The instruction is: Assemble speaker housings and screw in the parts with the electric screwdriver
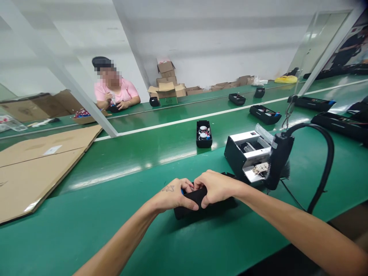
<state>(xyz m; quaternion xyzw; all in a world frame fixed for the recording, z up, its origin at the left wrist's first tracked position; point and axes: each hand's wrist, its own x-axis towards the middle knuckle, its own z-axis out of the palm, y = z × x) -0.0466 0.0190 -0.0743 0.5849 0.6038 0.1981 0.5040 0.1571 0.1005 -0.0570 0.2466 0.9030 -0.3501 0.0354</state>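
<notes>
Grasping black open-topped casing (pixel 195 196) in left hand (pixel 176 195) and right hand (pixel 214 187), thumbs on near wall, fingers over rim; can't tell fingertip contact inside. Located on or just above green table (pixel 129 234), just beside black-and-white device (pixel 257 153). Blue part (pixel 182 191) and red bit (pixel 191 185) by left hand, likely wiring. Best handled by spreading pressure across both thumbs and bracing near wall against flexing. Tuck any leads clear of rim, don't pinch or tug. Hold casing level; go by feel where hidden from view. Mind black tool (pixel 278 161) and thick cable (pixel 330 151), near right end of device.
</notes>
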